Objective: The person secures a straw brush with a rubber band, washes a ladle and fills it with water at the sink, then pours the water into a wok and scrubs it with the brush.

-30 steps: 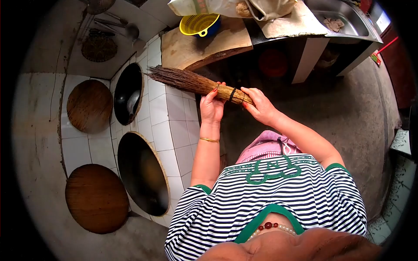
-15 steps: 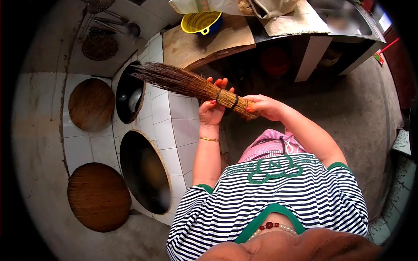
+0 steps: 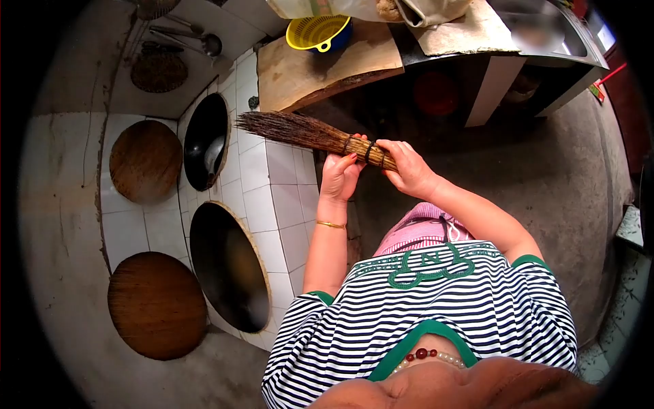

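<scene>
A short bristle brush (image 3: 300, 131), dark at the spread tips and lighter at the bound handle, is held across in front of me, its bristles pointing left toward the stove. Dark bands wrap its handle. My left hand (image 3: 340, 176) is closed around the brush from below, near the bands, with the thumb on the near side. My right hand (image 3: 410, 169) grips the handle's end from the right, fingers over the top. Part of the handle is hidden behind the fingers.
Two woks, a far one (image 3: 206, 142) and a near one (image 3: 230, 267), are set into the white-tiled stove (image 3: 283, 167). Two round wooden lids (image 3: 145, 162) lie to their left. A yellow colander (image 3: 319, 33) stands on the wooden board (image 3: 364, 60); a sink (image 3: 545, 34) is at far right.
The brush has shifted slightly right and down, and its bristles have swung lower. My left fingers have closed more around it, and my right hand has moved a little higher over the handle.
</scene>
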Demonstrator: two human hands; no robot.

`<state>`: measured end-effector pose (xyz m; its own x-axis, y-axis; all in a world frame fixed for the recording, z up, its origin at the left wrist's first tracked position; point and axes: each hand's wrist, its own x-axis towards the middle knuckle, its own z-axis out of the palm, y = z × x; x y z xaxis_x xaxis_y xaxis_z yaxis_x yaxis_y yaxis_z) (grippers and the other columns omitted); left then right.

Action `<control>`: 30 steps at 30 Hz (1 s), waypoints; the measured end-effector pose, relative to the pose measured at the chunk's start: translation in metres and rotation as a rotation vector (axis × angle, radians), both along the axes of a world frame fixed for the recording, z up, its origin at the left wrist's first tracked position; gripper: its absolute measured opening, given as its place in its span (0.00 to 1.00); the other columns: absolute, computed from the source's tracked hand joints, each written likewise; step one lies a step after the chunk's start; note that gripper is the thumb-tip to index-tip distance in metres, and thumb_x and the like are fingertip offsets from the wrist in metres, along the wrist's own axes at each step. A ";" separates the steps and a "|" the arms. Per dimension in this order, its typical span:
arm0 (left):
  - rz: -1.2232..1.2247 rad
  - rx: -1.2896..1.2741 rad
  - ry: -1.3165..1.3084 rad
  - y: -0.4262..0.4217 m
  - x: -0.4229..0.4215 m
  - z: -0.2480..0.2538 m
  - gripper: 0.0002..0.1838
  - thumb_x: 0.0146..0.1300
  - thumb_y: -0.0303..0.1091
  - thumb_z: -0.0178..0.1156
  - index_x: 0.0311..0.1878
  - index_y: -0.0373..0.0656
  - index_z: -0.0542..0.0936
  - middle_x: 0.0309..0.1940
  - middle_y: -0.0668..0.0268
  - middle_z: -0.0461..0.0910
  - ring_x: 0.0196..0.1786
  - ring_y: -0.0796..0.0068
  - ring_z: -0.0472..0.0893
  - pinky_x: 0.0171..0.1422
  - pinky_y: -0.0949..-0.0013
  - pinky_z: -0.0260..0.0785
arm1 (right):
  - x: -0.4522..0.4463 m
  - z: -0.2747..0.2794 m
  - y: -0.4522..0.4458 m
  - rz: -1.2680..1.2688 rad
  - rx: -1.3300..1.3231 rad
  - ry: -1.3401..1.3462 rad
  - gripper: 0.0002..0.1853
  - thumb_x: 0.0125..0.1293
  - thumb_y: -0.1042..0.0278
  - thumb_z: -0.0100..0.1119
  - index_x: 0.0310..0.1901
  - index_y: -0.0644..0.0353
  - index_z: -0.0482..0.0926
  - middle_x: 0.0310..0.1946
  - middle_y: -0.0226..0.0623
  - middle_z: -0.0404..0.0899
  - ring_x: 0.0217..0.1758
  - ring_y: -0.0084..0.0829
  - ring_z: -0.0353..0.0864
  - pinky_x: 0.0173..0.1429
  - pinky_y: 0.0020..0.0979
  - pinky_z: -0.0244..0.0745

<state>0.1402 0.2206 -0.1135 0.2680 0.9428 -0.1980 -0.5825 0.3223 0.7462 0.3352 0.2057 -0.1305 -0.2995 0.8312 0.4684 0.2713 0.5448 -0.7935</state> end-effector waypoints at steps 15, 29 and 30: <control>0.112 0.005 -0.048 -0.001 0.001 -0.009 0.27 0.56 0.18 0.54 0.60 0.47 0.64 0.52 0.62 0.73 0.62 0.60 0.70 0.64 0.56 0.62 | -0.001 -0.002 0.001 0.040 0.143 -0.130 0.37 0.43 0.83 0.61 0.59 0.54 0.64 0.48 0.46 0.66 0.46 0.49 0.69 0.51 0.41 0.69; 0.068 -0.005 -0.062 0.000 -0.001 -0.007 0.28 0.54 0.18 0.54 0.59 0.46 0.66 0.53 0.62 0.74 0.62 0.60 0.69 0.64 0.58 0.63 | 0.002 0.002 0.007 0.116 0.019 -0.142 0.40 0.42 0.84 0.57 0.62 0.47 0.64 0.49 0.46 0.66 0.48 0.49 0.68 0.54 0.40 0.69; 0.064 -0.009 -0.067 -0.001 -0.001 -0.006 0.28 0.54 0.18 0.54 0.59 0.46 0.66 0.53 0.62 0.74 0.63 0.60 0.69 0.64 0.58 0.63 | 0.002 0.003 0.006 0.116 0.013 -0.147 0.40 0.42 0.84 0.57 0.62 0.46 0.64 0.49 0.46 0.65 0.48 0.49 0.67 0.54 0.40 0.68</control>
<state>0.1389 0.2197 -0.1198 0.2205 0.9568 -0.1897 -0.6508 0.2892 0.7020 0.3369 0.2116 -0.1280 -0.4588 0.7813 0.4232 0.3190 0.5894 -0.7422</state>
